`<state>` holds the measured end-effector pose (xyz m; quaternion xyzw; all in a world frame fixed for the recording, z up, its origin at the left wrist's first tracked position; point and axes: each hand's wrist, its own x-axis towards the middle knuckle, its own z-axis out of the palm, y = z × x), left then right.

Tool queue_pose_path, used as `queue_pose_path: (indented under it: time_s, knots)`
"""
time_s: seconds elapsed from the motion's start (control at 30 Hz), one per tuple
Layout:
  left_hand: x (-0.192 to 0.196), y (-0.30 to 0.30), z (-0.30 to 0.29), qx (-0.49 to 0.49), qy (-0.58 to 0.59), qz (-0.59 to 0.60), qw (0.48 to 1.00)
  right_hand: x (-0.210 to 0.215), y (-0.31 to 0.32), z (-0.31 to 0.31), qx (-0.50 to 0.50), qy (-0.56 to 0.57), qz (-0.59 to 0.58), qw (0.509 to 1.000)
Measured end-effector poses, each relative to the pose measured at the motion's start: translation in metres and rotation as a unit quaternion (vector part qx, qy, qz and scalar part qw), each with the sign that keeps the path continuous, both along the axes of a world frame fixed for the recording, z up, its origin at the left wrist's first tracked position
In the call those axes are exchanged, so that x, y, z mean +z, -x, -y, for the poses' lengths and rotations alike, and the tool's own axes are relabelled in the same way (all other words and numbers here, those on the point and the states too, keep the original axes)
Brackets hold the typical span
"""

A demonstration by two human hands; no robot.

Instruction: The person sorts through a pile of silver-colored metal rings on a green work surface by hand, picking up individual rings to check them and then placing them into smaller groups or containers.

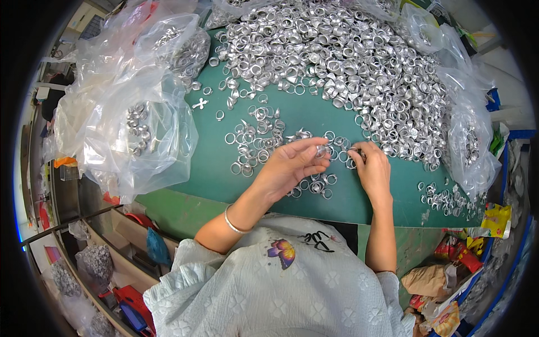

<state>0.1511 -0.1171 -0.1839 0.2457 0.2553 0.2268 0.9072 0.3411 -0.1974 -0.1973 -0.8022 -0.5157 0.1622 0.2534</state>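
Over the green table mat (216, 182), my left hand (292, 168) pinches a silver ring (321, 150) between thumb and fingertips. To its right, my right hand (373, 171) bends down with its fingers closed at a small group of rings (335, 151). A ring appears to be in its fingertips, partly hidden by them. Several more rings (317, 184) lie below my left hand. A loose cluster of rings (252, 140) spreads out to its left. Beyond both hands rises a large heap of silver rings (348, 56).
Clear plastic bags with rings inside, one (163, 163) at the left and another (474, 149) at the right, flank the heap. A cross-shaped metal piece (200, 103) lies near the left bag. Small rings (449, 199) sit at the right edge. Below left stands a divided drawer (120, 233).
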Motion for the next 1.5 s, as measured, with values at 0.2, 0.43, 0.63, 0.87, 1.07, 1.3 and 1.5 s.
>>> queue_pose_path:
  time_s: [0.2,0.43,0.63,0.87,1.07,1.3,1.5]
  knots:
    - [0.006,0.003,0.010,-0.003,-0.042,0.007,0.999,0.000,-0.004,0.013,-0.057,-0.165,-0.381,0.908]
    - [0.007,0.005,0.017,-0.009,-0.075,0.013,0.997,0.016,0.013,0.028,-0.137,-0.138,-0.838,0.510]
    - [0.010,0.002,0.020,-0.020,-0.094,-0.011,0.995,0.007,0.016,0.037,-0.073,-0.108,-0.871,0.473]
    - [0.012,-0.010,0.014,-0.049,-0.141,-0.015,0.989,0.013,0.023,0.041,-0.070,-0.122,-0.788,0.599]
    - [0.014,-0.012,0.005,-0.031,-0.068,-0.012,0.997,0.007,0.018,0.040,-0.119,-0.140,-0.702,0.688]
    - [0.046,0.054,-0.044,0.304,-0.327,-0.163,0.880,-0.017,0.024,0.045,-0.134,-0.188,-0.512,0.827]
    - [0.045,0.085,-0.074,0.349,-0.303,-0.189,0.867,-0.020,0.027,0.033,-0.100,-0.175,-0.505,0.840]
